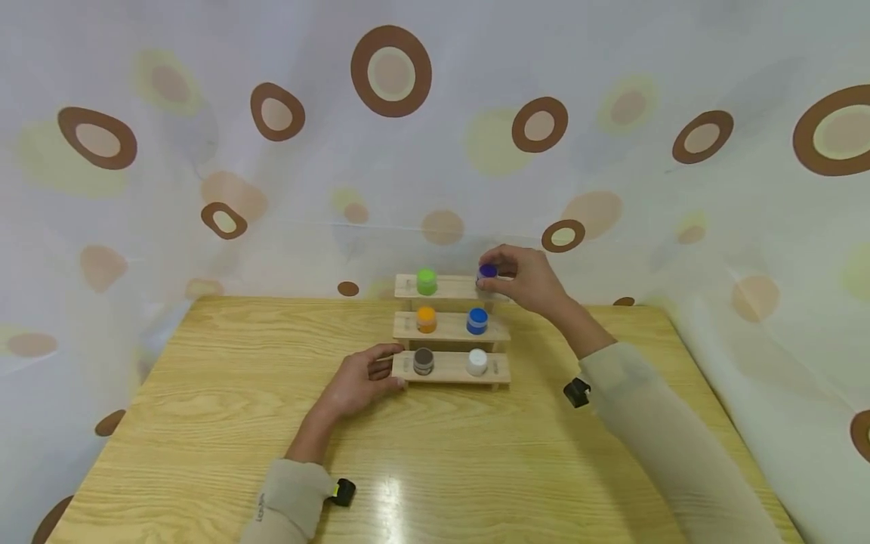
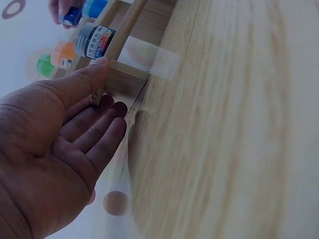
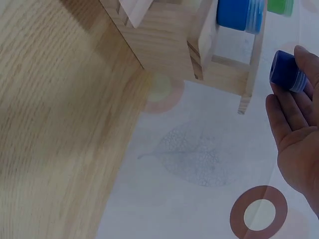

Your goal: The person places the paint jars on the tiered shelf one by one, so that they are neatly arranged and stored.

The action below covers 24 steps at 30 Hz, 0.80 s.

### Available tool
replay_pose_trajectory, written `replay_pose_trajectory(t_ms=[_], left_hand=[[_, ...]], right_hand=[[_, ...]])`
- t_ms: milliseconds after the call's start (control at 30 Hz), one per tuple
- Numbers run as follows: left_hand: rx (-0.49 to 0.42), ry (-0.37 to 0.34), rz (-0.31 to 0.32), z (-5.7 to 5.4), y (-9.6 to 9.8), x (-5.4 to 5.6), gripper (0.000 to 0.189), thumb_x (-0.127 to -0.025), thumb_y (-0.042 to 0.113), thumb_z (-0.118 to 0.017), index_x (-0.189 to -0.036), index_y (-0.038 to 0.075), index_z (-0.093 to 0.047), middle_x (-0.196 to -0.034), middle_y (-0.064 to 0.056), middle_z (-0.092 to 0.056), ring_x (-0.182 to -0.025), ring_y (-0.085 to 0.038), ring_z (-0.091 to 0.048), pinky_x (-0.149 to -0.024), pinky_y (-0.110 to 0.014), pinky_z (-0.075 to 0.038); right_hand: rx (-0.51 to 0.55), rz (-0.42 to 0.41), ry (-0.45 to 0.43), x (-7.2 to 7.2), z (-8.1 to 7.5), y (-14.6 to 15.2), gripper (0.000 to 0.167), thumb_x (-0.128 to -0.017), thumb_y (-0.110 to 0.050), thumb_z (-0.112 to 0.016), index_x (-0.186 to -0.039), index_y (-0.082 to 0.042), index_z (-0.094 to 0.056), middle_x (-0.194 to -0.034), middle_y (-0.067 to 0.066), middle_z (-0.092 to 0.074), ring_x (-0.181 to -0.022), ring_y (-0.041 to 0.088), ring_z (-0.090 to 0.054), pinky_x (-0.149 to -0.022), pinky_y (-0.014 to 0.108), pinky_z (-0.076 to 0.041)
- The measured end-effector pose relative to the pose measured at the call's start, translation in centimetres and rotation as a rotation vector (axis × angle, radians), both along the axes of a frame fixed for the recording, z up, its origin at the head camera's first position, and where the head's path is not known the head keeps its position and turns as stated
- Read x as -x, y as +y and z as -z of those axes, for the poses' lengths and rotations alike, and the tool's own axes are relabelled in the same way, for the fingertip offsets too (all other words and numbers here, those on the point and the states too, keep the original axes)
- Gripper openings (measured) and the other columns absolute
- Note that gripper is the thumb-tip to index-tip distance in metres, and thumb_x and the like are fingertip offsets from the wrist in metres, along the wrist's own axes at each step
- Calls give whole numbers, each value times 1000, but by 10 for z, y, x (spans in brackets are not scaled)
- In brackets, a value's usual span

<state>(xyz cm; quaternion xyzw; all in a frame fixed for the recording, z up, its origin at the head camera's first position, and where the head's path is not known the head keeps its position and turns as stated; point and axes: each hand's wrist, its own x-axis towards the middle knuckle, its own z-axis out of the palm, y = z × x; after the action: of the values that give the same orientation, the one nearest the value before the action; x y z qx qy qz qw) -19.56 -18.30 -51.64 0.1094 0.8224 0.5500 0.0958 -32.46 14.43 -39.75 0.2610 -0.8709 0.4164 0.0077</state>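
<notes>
A three-tier wooden stand holds small paint jars on its steps. My right hand pinches a dark blue paint jar between thumb and fingers at the right of the top step. A green jar stands at the left of that step. The middle step carries an orange jar and a blue jar; the bottom one, a dark grey-brown jar and a white jar. At the bottom step's left end, my left hand grips the stand, thumb at the front corner and fingers behind.
The stand sits at the back of a wood-grain table. Right behind it rises a pale sheet with brown ring patterns, which also runs down both sides. Small black devices hang at both sleeves.
</notes>
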Motion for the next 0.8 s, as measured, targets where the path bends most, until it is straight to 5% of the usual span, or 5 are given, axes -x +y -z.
replay_pose_trajectory(t_ms=[567, 800], left_hand=[[-2, 3, 6, -1, 1, 0, 62, -95, 17, -82, -152, 11, -58, -154, -19, -55, -137, -39, -59, -111, -46, -54], [8, 6, -5, -2, 0, 3, 63, -95, 17, -83, -152, 12, -58, -154, -16, -56, -137, -36, -59, -110, -43, -55]], right_hand=[[-7, 22, -3, 2, 16, -14, 37, -95, -17, -83, -126, -3, -71, -114, 10, -74, -108, 28, -74, -96, 43, -63], [-8, 19, 2, -1, 16, -10, 50, -98, -22, -80, -141, -3, -62, -130, 15, -71, -119, 33, -70, -104, 46, -60]])
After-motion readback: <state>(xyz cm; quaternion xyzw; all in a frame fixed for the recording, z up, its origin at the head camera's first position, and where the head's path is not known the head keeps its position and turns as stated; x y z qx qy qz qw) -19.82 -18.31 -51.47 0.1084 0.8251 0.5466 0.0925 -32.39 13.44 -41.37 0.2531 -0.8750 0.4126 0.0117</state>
